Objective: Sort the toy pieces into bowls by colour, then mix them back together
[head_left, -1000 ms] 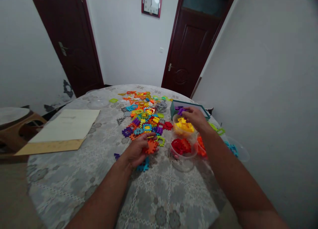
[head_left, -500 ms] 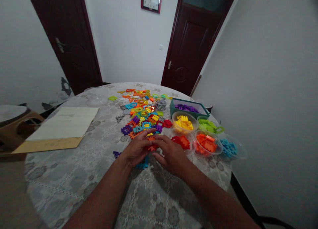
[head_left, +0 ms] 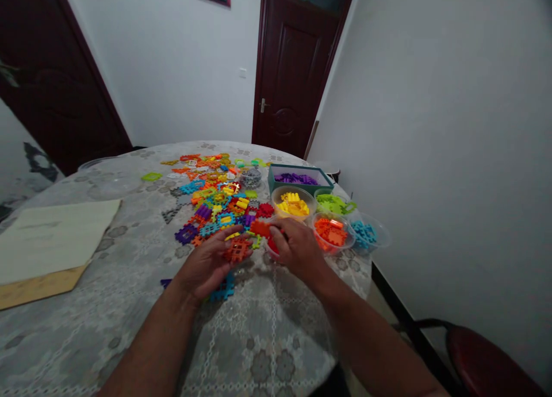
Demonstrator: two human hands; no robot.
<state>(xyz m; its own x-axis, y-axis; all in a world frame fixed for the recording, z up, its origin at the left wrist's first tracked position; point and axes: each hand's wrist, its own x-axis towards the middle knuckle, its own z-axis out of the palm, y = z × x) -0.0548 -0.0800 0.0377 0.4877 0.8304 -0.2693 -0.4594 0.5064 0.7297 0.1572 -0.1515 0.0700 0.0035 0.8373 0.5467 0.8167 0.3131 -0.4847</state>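
Note:
My left hand is curled around an orange toothed building piece with square openings. Between the thumb and fingers of my right hand is a second, solid orange piece, apart from the first. Under the right hand, a bowl of red pieces is mostly covered. A blue building piece lies on the table just below my left hand. Beyond both hands spreads a pile of mixed coloured pieces, with a purple toothed piece at its near left.
Right of the pile stand bowls of yellow pieces, orange pieces, green pieces and blue pieces. Behind them is a green box with purple pieces. Paper sheets lie at the left on the patterned tablecloth.
My hands have moved apart; the right hand now holds a separate orange piece to the right of the left hand's piece. The camera view has turned to the right.

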